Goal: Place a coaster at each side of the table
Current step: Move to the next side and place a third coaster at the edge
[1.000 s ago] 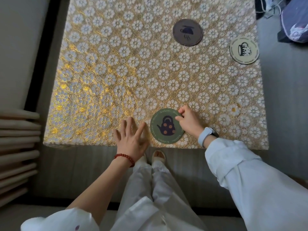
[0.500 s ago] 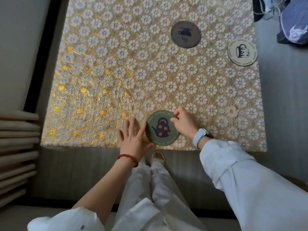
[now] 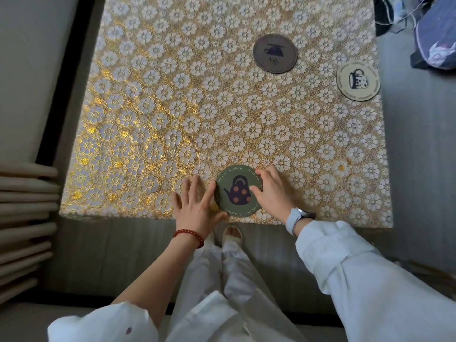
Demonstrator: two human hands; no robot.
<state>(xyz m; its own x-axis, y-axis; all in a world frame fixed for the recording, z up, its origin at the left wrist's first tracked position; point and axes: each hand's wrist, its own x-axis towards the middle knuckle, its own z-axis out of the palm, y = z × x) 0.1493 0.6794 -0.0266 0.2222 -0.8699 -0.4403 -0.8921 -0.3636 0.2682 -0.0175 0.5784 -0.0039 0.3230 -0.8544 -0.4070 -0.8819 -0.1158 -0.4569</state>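
Note:
A round green coaster [image 3: 236,192] with a dark teapot picture lies flat near the table's front edge. My right hand [image 3: 274,193] grips its right rim with thumb and fingers. My left hand [image 3: 196,206] lies flat on the cloth with fingers spread, its thumb and forefinger touching the coaster's left rim. A dark brown coaster [image 3: 275,53] with a cup picture lies toward the far side. A cream coaster [image 3: 357,80] with a mug picture sits at the right edge.
The table [image 3: 172,107] wears a gold and white flower-pattern cloth. Stacked pale boards [image 3: 24,218] stand on the floor at the left. A dark blue bag [image 3: 436,33] and cables lie on the floor at the far right. My legs and a slipper are below the front edge.
The green coaster has slid a little to the left along the front edge, with my right hand on it. My left hand's thumb has come against its left rim.

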